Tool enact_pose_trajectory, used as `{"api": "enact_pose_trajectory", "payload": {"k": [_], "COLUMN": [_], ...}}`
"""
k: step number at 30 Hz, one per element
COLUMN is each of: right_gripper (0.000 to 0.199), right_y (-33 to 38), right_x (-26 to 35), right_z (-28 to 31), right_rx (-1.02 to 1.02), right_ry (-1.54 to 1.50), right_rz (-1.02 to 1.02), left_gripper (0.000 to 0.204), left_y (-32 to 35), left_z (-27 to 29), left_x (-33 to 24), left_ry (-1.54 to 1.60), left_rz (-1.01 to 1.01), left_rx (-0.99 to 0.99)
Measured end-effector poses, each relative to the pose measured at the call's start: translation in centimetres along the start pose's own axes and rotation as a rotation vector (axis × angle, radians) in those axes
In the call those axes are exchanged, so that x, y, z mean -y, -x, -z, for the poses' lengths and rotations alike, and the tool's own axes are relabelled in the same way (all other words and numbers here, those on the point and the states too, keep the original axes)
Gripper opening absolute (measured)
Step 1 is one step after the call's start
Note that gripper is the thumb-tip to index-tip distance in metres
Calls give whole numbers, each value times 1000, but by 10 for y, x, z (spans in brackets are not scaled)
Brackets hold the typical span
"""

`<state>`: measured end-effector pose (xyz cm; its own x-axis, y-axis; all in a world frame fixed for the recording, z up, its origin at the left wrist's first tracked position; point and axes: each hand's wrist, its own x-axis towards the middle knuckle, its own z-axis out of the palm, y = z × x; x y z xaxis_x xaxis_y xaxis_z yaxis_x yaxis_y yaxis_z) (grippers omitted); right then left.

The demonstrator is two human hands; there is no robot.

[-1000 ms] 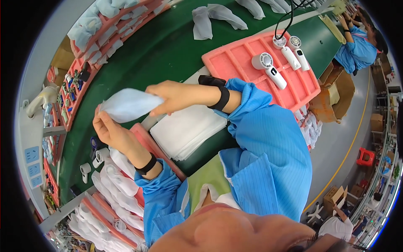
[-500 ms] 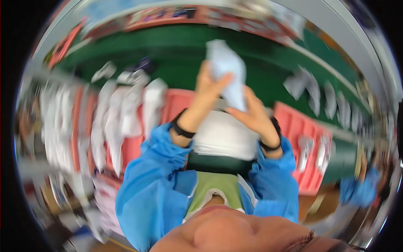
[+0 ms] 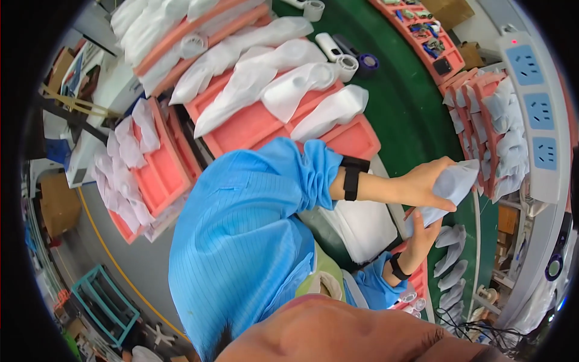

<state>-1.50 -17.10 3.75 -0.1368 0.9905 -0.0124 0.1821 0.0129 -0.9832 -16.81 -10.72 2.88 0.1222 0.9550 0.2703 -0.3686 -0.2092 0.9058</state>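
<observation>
Turning toward the right end of the surface (image 3: 410, 102) is what has changed in the head view; half a second ago the pouch (image 3: 455, 181) was raised in front of the chest, and now both arms reach it out to the right, close to the pink trays (image 3: 482, 99) standing there stuffed with more white pouches; as a judgement, the pouch is about to be set among them. The left hand (image 3: 422, 184) has its grip closed round the pouch's middle, thumb on top; the right hand (image 3: 425, 232) comes up from below, its grip pinching the lower end, though the fingertips are partly hidden. A stack of white pads (image 3: 362, 226) lies just under the forearms.

The surface is green and belt-like; on the far side lie wide pink foam trays (image 3: 259, 123) covered with filled white pouches, with small white devices (image 3: 329, 43) beside them. A white power strip (image 3: 534, 102) runs along the right edge. To the left, beyond more leaning trays, is grey floor (image 3: 139, 259) with a yellow line, and a teal frame (image 3: 99, 301).
</observation>
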Motion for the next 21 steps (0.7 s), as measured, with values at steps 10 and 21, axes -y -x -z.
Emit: {"api": "enact_pose_trajectory", "payload": {"k": [10, 21], "right_gripper": [53, 57], "right_y": [-72, 97], "right_x": [25, 8], "right_z": [-29, 146], "right_rx": [412, 146], "right_ry": [195, 113], "right_rz": [359, 72], "left_gripper": [55, 61], "left_y": [6, 46], "left_z": [70, -98], "left_x": [-42, -22], "left_ry": [-190, -584], "left_rz": [-85, 100], "left_rx": [-117, 444]}}
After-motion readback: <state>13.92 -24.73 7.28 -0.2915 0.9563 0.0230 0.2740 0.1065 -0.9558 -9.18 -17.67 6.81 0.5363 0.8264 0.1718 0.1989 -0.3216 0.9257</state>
